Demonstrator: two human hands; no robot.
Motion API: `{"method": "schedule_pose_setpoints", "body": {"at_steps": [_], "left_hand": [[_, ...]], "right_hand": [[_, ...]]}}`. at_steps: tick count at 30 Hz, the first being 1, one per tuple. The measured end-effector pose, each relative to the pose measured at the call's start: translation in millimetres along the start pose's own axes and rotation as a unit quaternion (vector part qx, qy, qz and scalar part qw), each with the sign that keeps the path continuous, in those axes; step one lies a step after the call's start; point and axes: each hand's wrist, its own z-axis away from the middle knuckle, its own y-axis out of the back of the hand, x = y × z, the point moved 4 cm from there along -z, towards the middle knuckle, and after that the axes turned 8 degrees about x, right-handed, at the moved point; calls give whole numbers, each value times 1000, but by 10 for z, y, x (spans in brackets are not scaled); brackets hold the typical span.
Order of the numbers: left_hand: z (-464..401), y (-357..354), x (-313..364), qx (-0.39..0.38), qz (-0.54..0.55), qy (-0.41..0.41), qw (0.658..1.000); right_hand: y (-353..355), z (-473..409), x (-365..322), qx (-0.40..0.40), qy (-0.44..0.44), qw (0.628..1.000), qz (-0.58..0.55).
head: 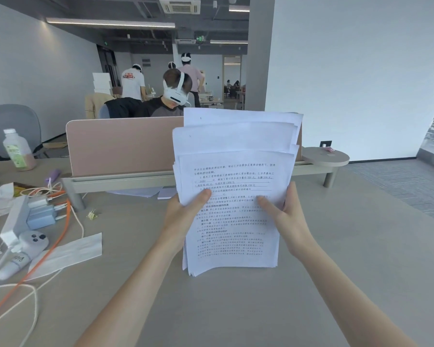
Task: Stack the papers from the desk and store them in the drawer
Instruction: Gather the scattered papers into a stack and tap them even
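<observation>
A stack of printed white papers (236,171) stands upright in the middle of the view, its bottom edge resting on the grey desk (236,309). The sheets are uneven at the top, several sticking up higher than the front page. My left hand (183,214) grips the stack's left edge, thumb on the front page. My right hand (283,216) grips the right edge, thumb also on the front. A few more sheets (145,192) lie flat under the shelf behind the stack. No drawer is in view.
A pink partition (120,144) on a raised shelf (326,159) crosses the desk behind the papers. At left lie a power strip with chargers (33,214), orange and white cables (60,236), a white controller (23,251), a paper strip (70,251), a bottle (16,149). A person sits behind the partition.
</observation>
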Motion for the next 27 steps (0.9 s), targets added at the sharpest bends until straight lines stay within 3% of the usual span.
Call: {"method": "schedule_pose_setpoints", "body": {"at_steps": [8,14,22,25,27], "left_hand": [[9,-3,30,-28,8,-10,1000],[28,29,-167,-26,16,22,999],[27,33,-299,-26,30,35,999],[19,35,-334,-26,23,39,999],[16,47,-369,-26,22,40,999]], "right_hand": [[40,-204,-563,5,119,991,63],[-24,-277,-900,-23,259,947,188],[-15,-356,-772,9,221,942,251],[28,-351,-711,16,170,968,184],[45,-296,-561,12,86,994,59]]}}
